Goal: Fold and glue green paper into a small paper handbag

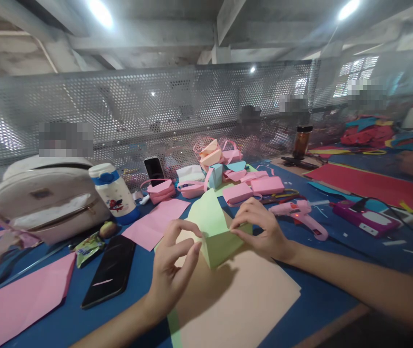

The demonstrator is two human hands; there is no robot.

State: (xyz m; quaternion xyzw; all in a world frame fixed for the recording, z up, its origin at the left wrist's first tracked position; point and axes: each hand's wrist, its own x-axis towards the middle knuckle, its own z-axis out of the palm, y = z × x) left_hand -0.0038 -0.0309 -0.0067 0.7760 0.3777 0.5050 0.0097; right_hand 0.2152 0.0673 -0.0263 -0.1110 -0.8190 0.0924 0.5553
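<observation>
A light green folded paper box [224, 246] with a raised flap is held up over a stack of peach paper sheets [243, 299]. My right hand [259, 227] pinches the box's upper edge between thumb and fingers. At its left side is my left hand [177, 261], fingers bent and apart, the index fingertip at the paper's edge; whether it touches is hard to tell. Right of my right hand lies a pink glue gun [301, 212] with a lit red light. Scissors [282, 195] with yellow handles lie behind it.
Small pink paper bags [237, 193] crowd the back before a perforated metal screen [177, 111]. On the left are a black phone [110, 273], a snack packet [88, 249], a bottle [114, 193] and a white backpack [50, 193]. A purple device [366, 217] and red paper [376, 186] lie right.
</observation>
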